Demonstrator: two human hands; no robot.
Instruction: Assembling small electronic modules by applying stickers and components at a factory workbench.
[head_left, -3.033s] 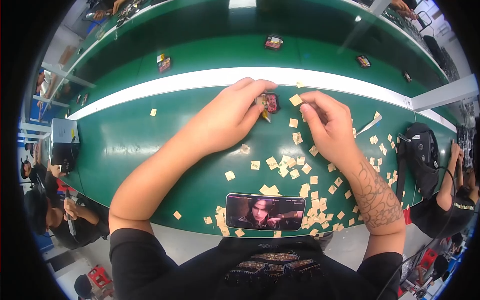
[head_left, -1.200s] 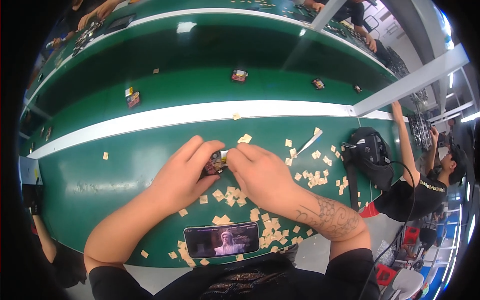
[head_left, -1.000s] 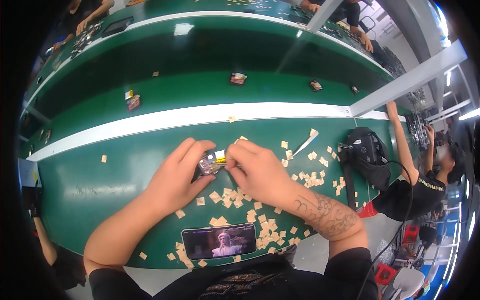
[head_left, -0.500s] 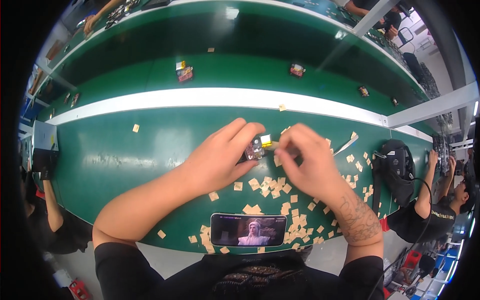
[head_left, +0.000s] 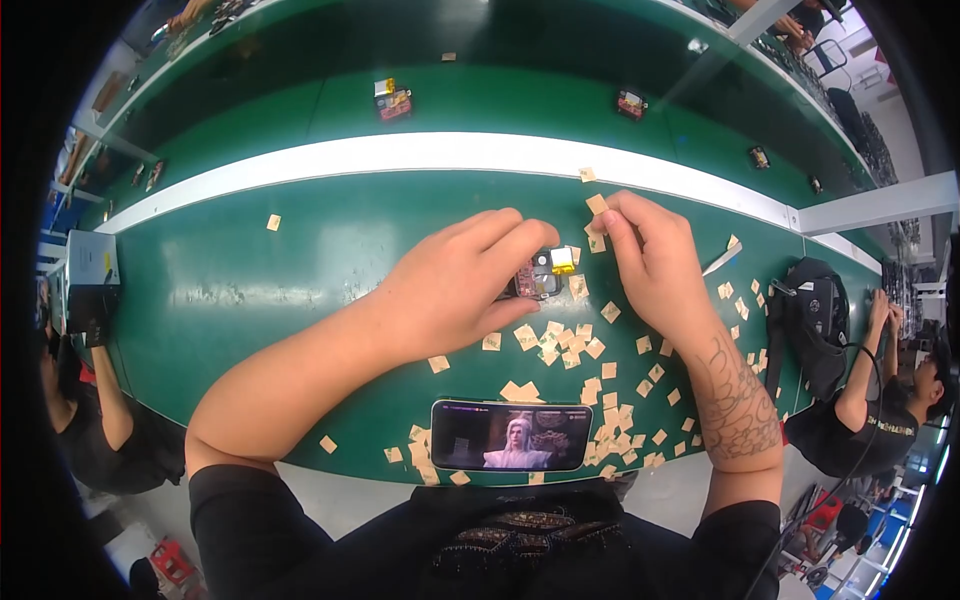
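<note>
My left hand (head_left: 450,275) grips a small electronic unit (head_left: 537,280) between thumb and fingers, just above the green table. A silver battery with yellow tape (head_left: 563,261) sticks out from the unit's right side. Off to the right, my right hand (head_left: 655,255) pinches a small tan paper square (head_left: 597,205) between thumb and forefinger, apart from the unit. Close below that hand's fingertips is another tan piece (head_left: 596,240). Many similar loose squares (head_left: 549,346) lie scattered over the table beneath both hands.
A phone playing a video (head_left: 512,436) lies at the table's near edge. At right sits a black bag (head_left: 818,325), with a white strip (head_left: 722,257) beside it. Beyond the white rail (head_left: 450,150), more units (head_left: 394,103) rest on a green surface. Co-workers sit at both sides.
My right hand has drawn away from the unit, up and to the right, and now shows a tan paper square in its pinch. My left hand still holds the unit. The view has shifted slightly.
</note>
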